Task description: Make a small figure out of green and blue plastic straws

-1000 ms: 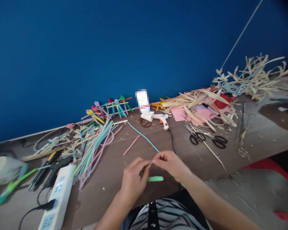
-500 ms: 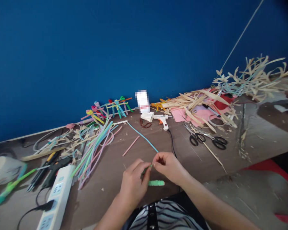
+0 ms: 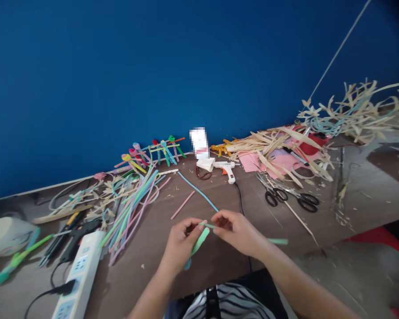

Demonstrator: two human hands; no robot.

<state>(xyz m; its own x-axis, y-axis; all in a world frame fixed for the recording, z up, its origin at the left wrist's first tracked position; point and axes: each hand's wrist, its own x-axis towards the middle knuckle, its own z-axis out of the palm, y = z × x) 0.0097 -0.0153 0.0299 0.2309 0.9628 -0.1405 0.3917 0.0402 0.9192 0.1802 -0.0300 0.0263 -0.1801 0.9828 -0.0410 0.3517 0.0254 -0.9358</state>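
My left hand (image 3: 182,241) is closed on a light green wrapped piece (image 3: 200,240) that slants down between thumb and fingers, with a bluish end below. My right hand (image 3: 234,228) pinches a thin green strip (image 3: 210,226) that stretches between both hands. A green length (image 3: 277,241) shows past my right wrist. Just beyond my fingers, a blue pipe cleaner (image 3: 197,190) lies on the table, with a short pink one (image 3: 182,205) to its left.
A white glue gun (image 3: 228,170) and black-handled scissors (image 3: 275,196) lie beyond my right hand. Pipe cleaners (image 3: 133,212) and a white power strip (image 3: 78,277) are at left. Dried strips (image 3: 269,146) lie by the blue wall (image 3: 186,66).
My left hand has turned, and the light green piece now slants up from it. The green strip between the hands shows more. A green length has appeared beyond my right wrist.
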